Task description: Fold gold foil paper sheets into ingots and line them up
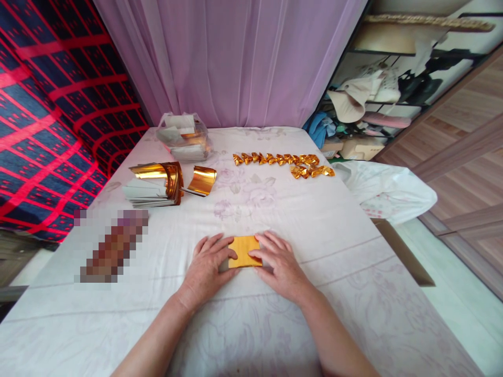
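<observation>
A small rectangular sheet of gold foil paper (245, 252) lies flat in front of me on the tablecloth. My left hand (210, 264) grips its left edge, the fingers bent and pressed onto the side. At the opposite edge my right hand (280, 266) holds the sheet in the same way, a finger resting on top. Farther off stands a stack of gold and grey-backed paper sheets (151, 189), with one loose curled gold sheet (203, 180) beside it. Several folded gold paper pieces (271, 158) form a row at the back right, with more pieces (312, 172) just in front.
A clear plastic bag of paper sheets (188, 139) sits at the table's far left. A blurred-out item (113, 248) lies on the left side. Beyond the right edge are a white plastic bag (389, 191) and a filled shelf (377, 94). A purple curtain (243, 63) hangs behind the table.
</observation>
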{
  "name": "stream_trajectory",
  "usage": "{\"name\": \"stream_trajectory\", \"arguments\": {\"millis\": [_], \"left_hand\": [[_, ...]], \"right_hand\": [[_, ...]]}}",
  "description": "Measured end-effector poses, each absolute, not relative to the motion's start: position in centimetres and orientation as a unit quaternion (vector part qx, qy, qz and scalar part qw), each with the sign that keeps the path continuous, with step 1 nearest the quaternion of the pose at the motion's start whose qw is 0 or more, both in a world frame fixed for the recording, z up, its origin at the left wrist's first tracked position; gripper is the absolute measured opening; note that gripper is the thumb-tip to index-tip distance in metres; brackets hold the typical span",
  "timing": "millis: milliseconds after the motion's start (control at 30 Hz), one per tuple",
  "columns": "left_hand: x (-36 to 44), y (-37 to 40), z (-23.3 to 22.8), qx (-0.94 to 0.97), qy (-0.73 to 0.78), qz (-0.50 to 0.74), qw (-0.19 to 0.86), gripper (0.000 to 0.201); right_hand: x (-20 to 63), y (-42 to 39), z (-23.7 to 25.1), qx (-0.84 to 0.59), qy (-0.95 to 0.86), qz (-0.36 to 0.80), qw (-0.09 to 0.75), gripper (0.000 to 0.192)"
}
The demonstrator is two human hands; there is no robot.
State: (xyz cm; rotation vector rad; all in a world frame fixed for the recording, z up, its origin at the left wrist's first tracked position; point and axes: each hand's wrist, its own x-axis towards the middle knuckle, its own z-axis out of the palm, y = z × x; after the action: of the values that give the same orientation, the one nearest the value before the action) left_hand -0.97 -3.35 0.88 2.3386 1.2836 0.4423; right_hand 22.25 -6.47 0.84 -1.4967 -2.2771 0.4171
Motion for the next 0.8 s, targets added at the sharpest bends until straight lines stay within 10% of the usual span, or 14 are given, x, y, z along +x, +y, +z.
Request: {"name": "stream_trajectory", "arguments": {"millis": [800], "left_hand": [[-0.97, -3.51, 0.54, 0.854, 0.453, 0.179, 0.184, 0.012]], "right_hand": [[22.49, -6.37, 0.00, -0.500, -0.811, 0.104, 0.285, 0.011]]}}
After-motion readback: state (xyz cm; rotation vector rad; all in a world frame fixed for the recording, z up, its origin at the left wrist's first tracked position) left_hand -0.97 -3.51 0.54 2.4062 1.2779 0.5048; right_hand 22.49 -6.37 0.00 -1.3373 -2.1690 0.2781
